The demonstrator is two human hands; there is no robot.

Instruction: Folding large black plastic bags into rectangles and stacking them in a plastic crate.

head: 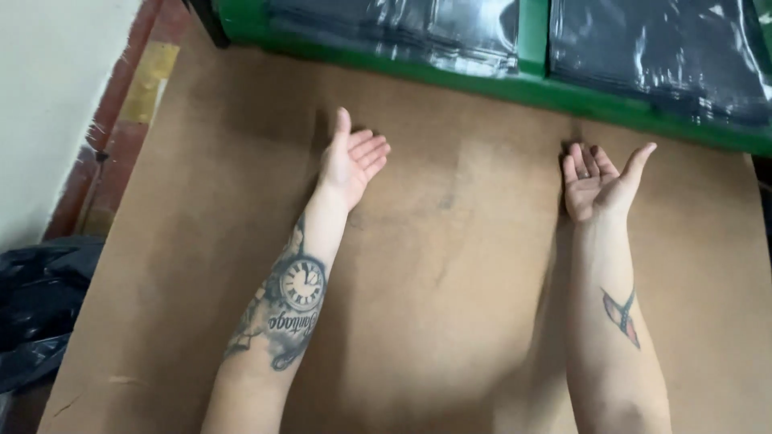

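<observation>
Both hands lay palm-up on the brown cardboard surface [450, 265], the left hand [351, 161] and right hand [599, 181] well apart. Their fingers were loosely spread, holding nothing. Stacked black plastic bags [643, 56] sat in the green tray [532, 40] just beyond the fingertips.

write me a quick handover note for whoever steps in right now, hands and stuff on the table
Left hand: open, palm up, holds nothing, over the brown board tabletop.
Right hand: open, palm up, empty too.
Nearest things: stacks of dark glossy plastic bags in the green tray along the far edge, beyond both hands, untouched.
A black plastic bag lies off the table's left side.
Nothing lies on the board between the hands; nothing is picked up yet.
</observation>
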